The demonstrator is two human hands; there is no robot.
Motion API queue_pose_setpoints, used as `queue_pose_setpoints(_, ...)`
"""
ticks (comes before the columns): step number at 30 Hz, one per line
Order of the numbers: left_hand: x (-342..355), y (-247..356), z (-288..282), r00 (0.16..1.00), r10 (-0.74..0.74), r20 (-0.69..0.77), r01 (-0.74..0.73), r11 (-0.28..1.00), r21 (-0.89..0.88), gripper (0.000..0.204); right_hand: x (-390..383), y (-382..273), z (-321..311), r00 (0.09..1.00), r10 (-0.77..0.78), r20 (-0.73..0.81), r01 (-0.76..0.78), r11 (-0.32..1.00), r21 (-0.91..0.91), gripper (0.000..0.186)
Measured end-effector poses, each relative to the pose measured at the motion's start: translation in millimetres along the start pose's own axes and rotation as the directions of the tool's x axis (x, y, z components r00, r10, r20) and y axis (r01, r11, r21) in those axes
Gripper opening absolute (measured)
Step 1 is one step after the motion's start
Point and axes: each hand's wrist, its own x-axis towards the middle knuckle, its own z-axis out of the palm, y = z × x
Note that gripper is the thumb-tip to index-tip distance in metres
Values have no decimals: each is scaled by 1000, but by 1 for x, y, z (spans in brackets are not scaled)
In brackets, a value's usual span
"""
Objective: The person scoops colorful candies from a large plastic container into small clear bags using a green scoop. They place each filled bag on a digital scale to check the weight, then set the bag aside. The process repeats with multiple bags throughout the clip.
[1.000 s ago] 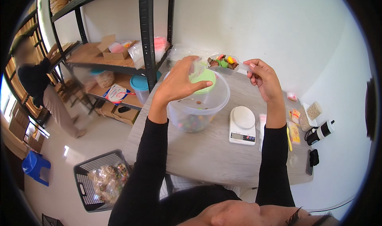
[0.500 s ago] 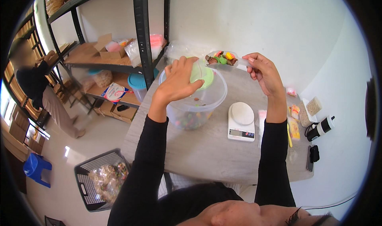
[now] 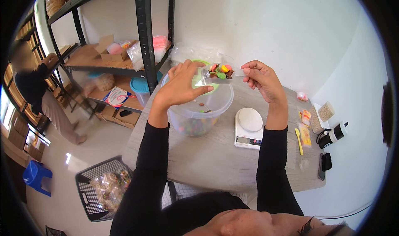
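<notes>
My right hand point(image 3: 264, 80) pinches the handle of a clear plastic scoop point(image 3: 225, 81), its fingers closed. Colourful candies point(image 3: 220, 71), red, yellow, green and brown, fill the scoop. Beside it my left hand point(image 3: 178, 84) has its thumb and fingers around what looks like a thin clear plastic bag point(image 3: 203, 76); the see-through film is hard to make out. The scoop's front end is at the bag, close to the left fingertips. Below both hands stands a large clear tub point(image 3: 195, 119) with more candies at its bottom. A light green round thing point(image 3: 214, 87) shows behind the left hand.
A white kitchen scale point(image 3: 248, 130) sits right of the tub on the grey table point(image 3: 208, 161). Farther right lie a yellow spoon point(image 3: 298, 140), small packets, a black-and-white bottle point(image 3: 332, 135) and a phone point(image 3: 322, 167). A black basket point(image 3: 85, 194) of filled bags stands on the floor. Another person point(image 3: 35, 86) is by shelves.
The right hand has moved left with the loaded scoop, bringing it up to the left hand and the clear bag. The left hand has hardly moved.
</notes>
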Motion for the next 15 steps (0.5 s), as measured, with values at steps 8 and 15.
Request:
queue_pose_setpoints(8,2,0,0,1000,-16,10,16,1000,-14,88,18,3,13,995,-92,-36,94,994,52,24)
queue_pose_setpoints(15,8,-2,-3,990,-116,77,111,992,67,90,47,-22,15,993,-112,48,119,974,-192,28)
